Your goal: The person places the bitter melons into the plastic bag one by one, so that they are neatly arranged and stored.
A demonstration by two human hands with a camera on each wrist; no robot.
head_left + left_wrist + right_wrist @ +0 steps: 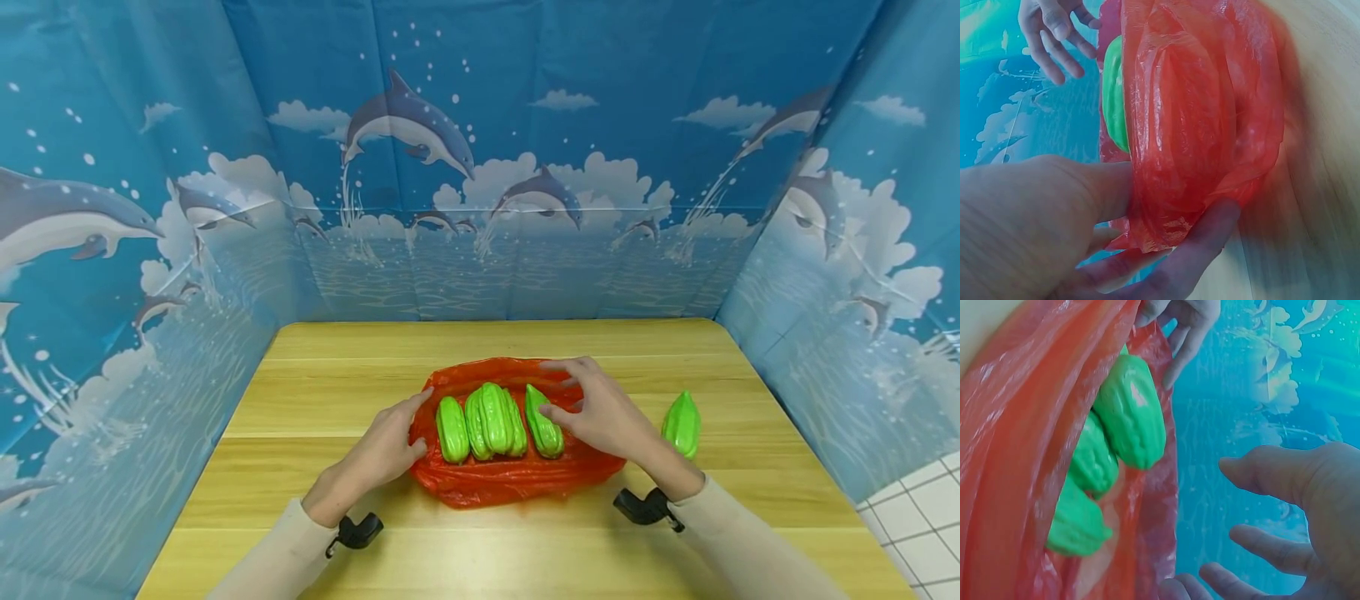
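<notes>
A red plastic bag lies open on the table, with several green ribbed star fruits inside. My left hand holds the bag's left end. In the left wrist view its thumb goes behind the bag's rim, and its fingers lie against the outside. Over the bag's right part hovers my right hand, its fingers spread and nothing in them. Just under it, one star fruit leans apart from the grouped ones. In the right wrist view a gap separates this hand from the fruits.
Another star fruit lies on the wooden table, right of the bag. Blue dolphin-print curtains stand along the table's back and sides. Each wrist carries a black camera mount.
</notes>
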